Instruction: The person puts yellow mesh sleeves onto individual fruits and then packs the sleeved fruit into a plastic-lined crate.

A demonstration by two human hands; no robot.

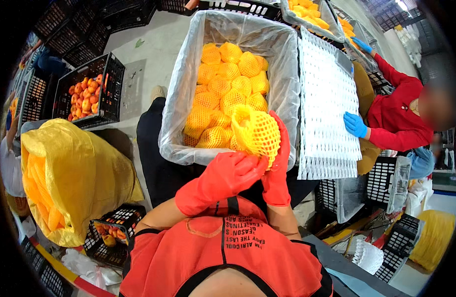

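Both my hands wear red rubber gloves. My left hand [229, 174] has its fingers closed at the lower end of a yellow foam fruit net [260, 132]. My right hand [280, 161] is wrapped round the right side of the same net, with part of its fingers hidden behind it. The net bulges, but whether a fruit sits inside I cannot tell. Just beyond my hands stands a crate lined with clear plastic [177, 94], holding several rows of net-wrapped fruits [233, 79].
Right of the crate lies a stack of white foam netting sheets [327, 109]. A co-worker in red with blue gloves [355, 124] touches it. At left are a black crate of peaches [84, 99], a yellow sack of foam nets [79, 168] and a smaller fruit crate [111, 232].
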